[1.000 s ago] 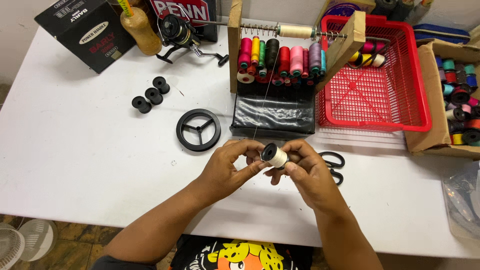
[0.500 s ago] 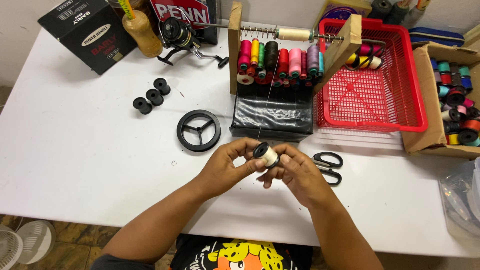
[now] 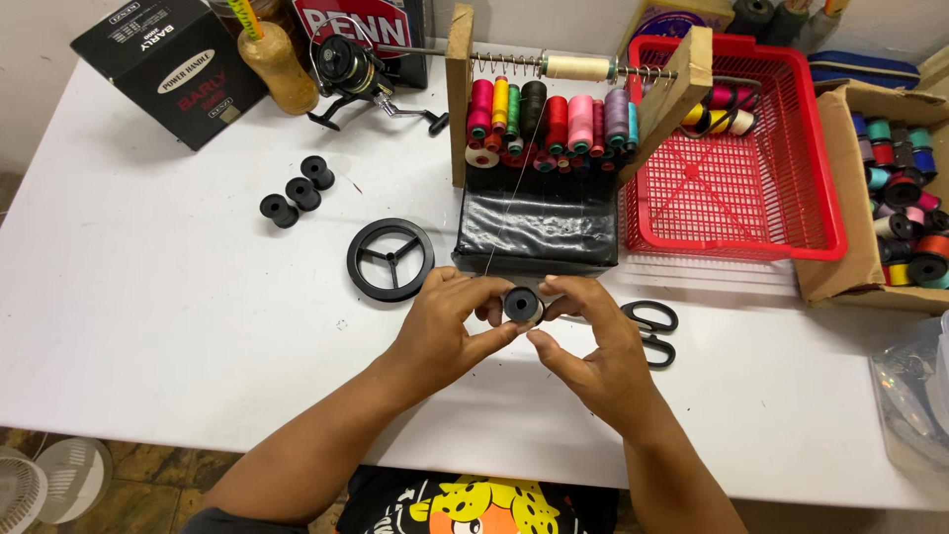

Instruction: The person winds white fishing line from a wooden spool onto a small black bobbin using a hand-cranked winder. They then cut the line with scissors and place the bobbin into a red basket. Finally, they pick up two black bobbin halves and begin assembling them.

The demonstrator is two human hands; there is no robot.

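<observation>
Black spool pinched between left hand and right hand, both clamped on it, above white table

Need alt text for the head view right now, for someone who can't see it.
Both hands, left and right, hold a small black spool over a white table. A thin thread runs up toward a rack of coloured spools; scissors lie by the right hand.

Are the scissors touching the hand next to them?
Apart. The head view shows a strip of white table between the right hand and the black scissors.
</observation>
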